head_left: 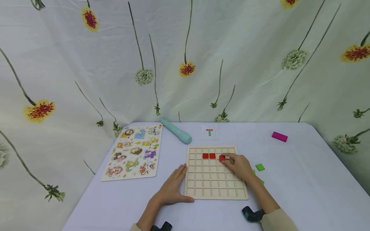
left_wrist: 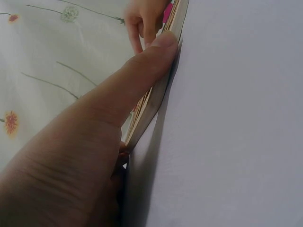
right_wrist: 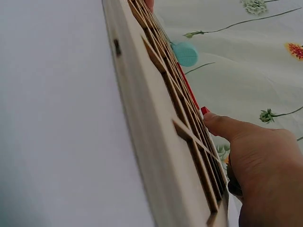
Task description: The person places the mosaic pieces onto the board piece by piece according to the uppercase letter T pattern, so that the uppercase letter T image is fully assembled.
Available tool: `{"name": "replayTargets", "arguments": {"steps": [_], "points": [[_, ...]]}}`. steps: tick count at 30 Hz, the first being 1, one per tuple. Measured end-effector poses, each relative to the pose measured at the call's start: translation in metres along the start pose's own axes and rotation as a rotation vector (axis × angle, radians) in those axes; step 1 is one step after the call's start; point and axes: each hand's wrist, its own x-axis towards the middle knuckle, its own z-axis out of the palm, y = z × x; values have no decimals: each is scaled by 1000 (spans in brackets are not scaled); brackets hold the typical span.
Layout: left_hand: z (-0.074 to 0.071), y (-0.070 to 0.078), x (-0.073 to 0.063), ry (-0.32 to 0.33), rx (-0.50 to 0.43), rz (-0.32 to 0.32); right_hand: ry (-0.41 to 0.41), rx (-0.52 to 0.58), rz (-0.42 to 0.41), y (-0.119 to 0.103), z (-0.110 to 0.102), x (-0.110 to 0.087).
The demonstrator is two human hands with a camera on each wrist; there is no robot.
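A wooden grid board (head_left: 216, 198) lies on the table, with two red square tiles (head_left: 212, 156) side by side in its second row from the back. Between thumb and fingers, my right hand (head_left: 242, 166) pinches another red tile (head_left: 222, 158) over that row, to the right of the pair. In the right wrist view the red tile (right_wrist: 204, 110) shows at the thumb tip. My left hand (head_left: 171, 188) rests against the board's left side, fingers extended along the edge and thumb at the front edge. The left thumb (left_wrist: 142, 66) touches the board's rim in the left wrist view.
Green tiles (head_left: 260, 167) lie right of the board, partly behind the right forearm. Behind the board is a small pattern card (head_left: 214, 136). A teal microphone (head_left: 176, 131) and an animal puzzle board (head_left: 130, 178) lie to the left. At the back right lies a magenta block (head_left: 279, 137).
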Motion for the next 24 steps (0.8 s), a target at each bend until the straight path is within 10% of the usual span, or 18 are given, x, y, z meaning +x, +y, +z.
{"name": "replayTargets", "arguments": {"steps": [24], "points": [[-2,2,-1,6,-6,13,-86,1,79,-6,4,21]]}}
